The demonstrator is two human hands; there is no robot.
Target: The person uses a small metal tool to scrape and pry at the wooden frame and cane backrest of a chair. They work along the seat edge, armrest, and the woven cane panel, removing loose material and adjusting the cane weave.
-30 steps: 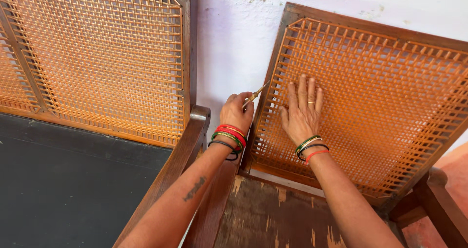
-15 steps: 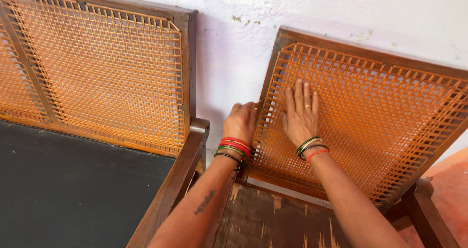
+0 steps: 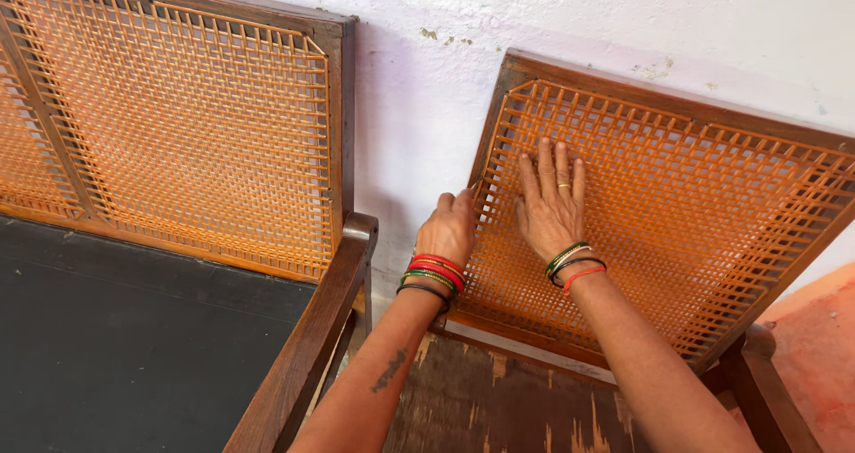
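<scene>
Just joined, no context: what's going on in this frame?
A person is working with both bare hands on the orange woven cane back of a wooden chair that leans toward a white wall. The right hand lies flat on the weave, fingers spread. The left hand is curled at the panel's left edge by the frame; whether it holds anything cannot be told. Both wrists wear bangles. A second cane-backed seat with a dark cushion stands to the left.
</scene>
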